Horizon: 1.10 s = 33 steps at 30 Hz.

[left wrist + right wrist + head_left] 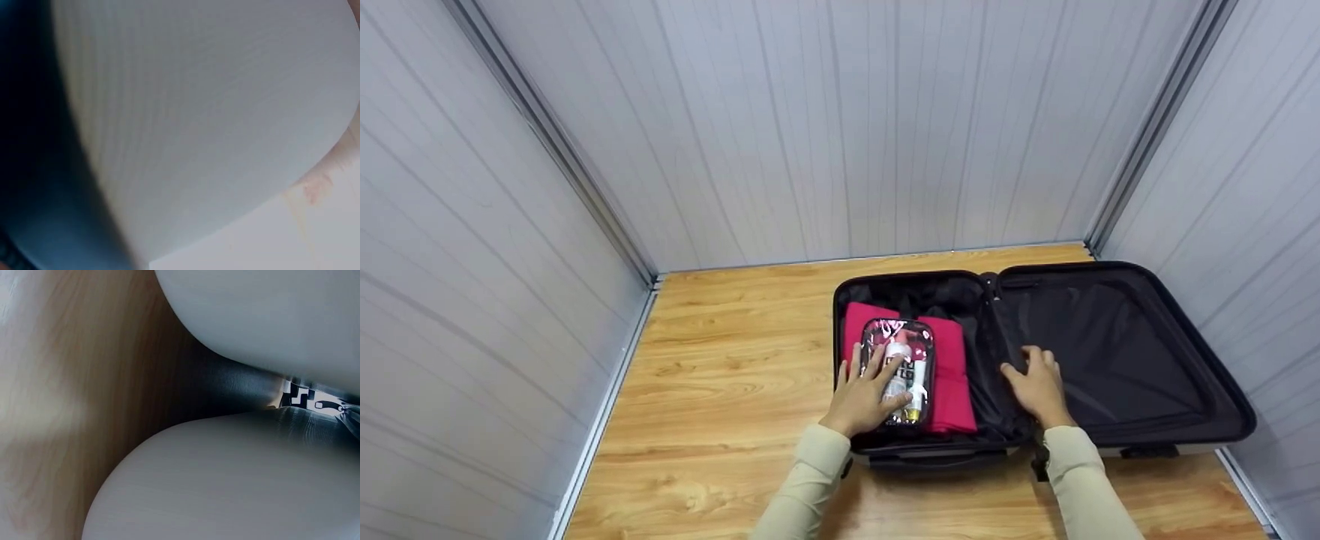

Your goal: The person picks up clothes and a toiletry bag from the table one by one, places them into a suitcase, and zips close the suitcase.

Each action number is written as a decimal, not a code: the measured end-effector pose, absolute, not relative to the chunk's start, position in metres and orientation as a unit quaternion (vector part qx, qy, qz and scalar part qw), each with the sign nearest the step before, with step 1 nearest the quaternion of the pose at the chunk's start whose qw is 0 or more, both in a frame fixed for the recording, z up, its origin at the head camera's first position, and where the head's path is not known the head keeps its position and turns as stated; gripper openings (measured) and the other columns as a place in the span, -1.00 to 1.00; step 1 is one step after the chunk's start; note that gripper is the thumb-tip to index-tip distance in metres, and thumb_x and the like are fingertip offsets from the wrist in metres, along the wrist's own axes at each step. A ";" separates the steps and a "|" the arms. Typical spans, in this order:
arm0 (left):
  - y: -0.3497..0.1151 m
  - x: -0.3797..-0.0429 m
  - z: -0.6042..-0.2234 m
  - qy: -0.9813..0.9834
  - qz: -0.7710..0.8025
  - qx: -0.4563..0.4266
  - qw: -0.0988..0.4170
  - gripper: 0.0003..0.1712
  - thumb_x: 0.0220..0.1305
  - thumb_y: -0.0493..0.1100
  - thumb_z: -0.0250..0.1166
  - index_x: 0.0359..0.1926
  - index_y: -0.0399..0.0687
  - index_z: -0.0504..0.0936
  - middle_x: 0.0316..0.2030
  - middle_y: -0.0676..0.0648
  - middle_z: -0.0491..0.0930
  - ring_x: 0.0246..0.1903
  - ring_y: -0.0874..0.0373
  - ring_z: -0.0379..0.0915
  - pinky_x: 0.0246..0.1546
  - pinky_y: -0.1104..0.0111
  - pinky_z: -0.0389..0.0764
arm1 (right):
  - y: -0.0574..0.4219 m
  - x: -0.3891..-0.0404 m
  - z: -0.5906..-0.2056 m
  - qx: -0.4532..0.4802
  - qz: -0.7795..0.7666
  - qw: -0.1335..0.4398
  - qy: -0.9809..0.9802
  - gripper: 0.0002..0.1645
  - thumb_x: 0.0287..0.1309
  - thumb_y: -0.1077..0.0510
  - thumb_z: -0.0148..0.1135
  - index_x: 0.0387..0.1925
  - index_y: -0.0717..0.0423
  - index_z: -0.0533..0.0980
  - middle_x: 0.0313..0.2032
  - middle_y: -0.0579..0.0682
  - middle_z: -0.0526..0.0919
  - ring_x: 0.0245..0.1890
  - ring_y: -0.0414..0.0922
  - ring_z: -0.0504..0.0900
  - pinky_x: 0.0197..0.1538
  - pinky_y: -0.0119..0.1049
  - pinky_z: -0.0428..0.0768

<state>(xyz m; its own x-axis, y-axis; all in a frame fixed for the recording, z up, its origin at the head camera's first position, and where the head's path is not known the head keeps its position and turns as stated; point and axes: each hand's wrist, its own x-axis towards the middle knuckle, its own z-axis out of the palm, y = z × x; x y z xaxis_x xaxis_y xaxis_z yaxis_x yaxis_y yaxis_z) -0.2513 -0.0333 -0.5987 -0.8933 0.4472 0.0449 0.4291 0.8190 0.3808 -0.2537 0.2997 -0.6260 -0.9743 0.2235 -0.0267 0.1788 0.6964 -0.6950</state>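
Note:
A suitcase [937,453] lies unfolded on the wooden floor, its two halves side by side. In the left half are folded bright pink cloths [952,375], with a clear, dark-edged zip pouch [931,390] on top. White bottles [898,352] and a white tube with a yellow end [916,397] show through the pouch. My left hand [864,397] rests flat over the pouch's left side, fingers spread. My right hand [1039,382] is at the hinge side between the halves, thumb and loosely bent fingers apart at the dark lining. Both wrist views show mostly pale rounded surfaces, without the hands.
The suitcase's right half [1117,360] has a flat dark lining and reaches close to the right wall [1260,225]. Wooden floor [720,390] extends to the left. A pale panelled wall [840,135] stands behind.

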 end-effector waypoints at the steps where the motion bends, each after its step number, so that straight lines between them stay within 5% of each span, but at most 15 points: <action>1: -0.033 -0.251 -0.598 0.954 0.193 0.229 0.025 -0.15 0.39 0.42 0.09 0.58 0.28 0.20 0.61 -0.11 0.07 0.59 -0.39 -0.25 0.49 -0.34 -0.02 | 0.300 -0.253 -0.626 -0.109 0.375 0.030 -0.920 -0.22 0.40 -0.05 0.17 0.44 0.33 0.22 0.24 0.39 0.32 0.30 0.33 0.27 0.35 0.24 0.29; 21: -0.033 -0.250 -0.601 0.962 0.160 0.217 0.037 -0.18 0.46 0.44 -0.08 0.61 0.30 0.13 0.64 -0.04 0.00 0.61 -0.35 -0.27 0.52 -0.28 -0.02 | 0.299 -0.256 -0.627 -0.106 0.375 0.032 -0.920 -0.24 0.40 -0.04 0.18 0.42 0.33 0.24 0.24 0.39 0.33 0.29 0.33 0.29 0.34 0.23 0.30; 33: -0.057 -0.260 -0.599 0.920 0.318 0.226 -0.026 -0.32 0.57 0.01 0.04 0.59 -0.03 0.17 0.59 -0.26 0.06 0.59 -0.38 -0.20 0.50 -0.36 -0.14 | 0.297 -0.255 -0.626 -0.109 0.381 0.024 -0.918 -0.22 0.41 -0.06 0.16 0.44 0.31 0.21 0.24 0.38 0.32 0.31 0.31 0.27 0.35 0.23 0.30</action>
